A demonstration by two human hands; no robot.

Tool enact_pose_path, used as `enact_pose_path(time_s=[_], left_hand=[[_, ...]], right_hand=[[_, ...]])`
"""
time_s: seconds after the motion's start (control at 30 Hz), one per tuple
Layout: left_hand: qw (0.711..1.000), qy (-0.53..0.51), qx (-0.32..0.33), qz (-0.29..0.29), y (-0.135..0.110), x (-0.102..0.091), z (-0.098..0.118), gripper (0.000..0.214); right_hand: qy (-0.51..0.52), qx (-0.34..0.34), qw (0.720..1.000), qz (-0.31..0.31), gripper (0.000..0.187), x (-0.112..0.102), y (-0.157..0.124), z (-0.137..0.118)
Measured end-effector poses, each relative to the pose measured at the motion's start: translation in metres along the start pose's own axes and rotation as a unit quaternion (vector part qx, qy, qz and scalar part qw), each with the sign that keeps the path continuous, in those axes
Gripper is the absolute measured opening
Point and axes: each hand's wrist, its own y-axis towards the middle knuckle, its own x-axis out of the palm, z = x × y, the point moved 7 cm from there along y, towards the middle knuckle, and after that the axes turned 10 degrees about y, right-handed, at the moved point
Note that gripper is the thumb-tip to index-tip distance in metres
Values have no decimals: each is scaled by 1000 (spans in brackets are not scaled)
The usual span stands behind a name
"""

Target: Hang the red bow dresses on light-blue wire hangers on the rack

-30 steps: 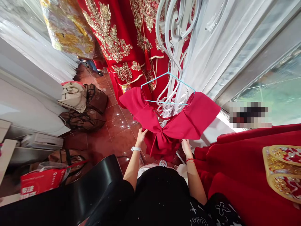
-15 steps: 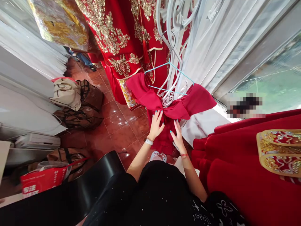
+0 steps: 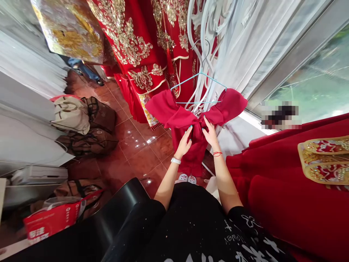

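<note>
A plain red dress (image 3: 195, 145) with wide flared shoulders hangs from a light blue wire hanger (image 3: 200, 78) on a white scrolled metal stand (image 3: 203, 32). My left hand (image 3: 184, 142), with a white wristband, lies flat on the dress front below the neckline, fingers stretched out. My right hand (image 3: 210, 132), with a red thread at the wrist, rests on the cloth at the centre of the neckline, fingers apart. Both hands touch the fabric close together.
Red gowns with gold embroidery (image 3: 141, 43) hang behind the stand. White curtains (image 3: 245, 43) and a window (image 3: 313, 83) are to the right. Red embroidered cloth (image 3: 286, 189) lies at the right. Brown bags (image 3: 89, 140), a red bag (image 3: 51, 220) and a black chair (image 3: 114, 214) stand on the tiled floor.
My hands rose from the dress's lower part to its chest just under the neckline. The flared shoulders have drooped lower and hang closer to the hanger.
</note>
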Motion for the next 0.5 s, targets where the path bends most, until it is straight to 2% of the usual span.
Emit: enact_pose_path(time_s=[0.1,0.2,0.3,0.33,0.4,0.47,0.5], left_hand=[[999,-31,-20,6,-14,2,-5,71],[998,-57,-32,-8,-16,7,-6,75],[997,-65,-42,-6,-17,8,-4,77],[997,-60,-47,2,-20,5,-2,75],[997,-34,-63,42,-27,-8,3,64],[989,7,-89,117,-32,-34,11,49],[981,30,-103,164,-32,-52,17,43]], right_hand=[[98,29,991,81,54,-14,-22,7],[192,86,961,178,38,-25,-55,22],[229,167,938,201,40,-23,-83,37],[216,190,933,214,42,-25,-90,39],[148,201,925,286,44,-40,-96,31],[34,151,911,382,46,-65,-91,1],[-27,107,905,412,50,-75,-84,-20]])
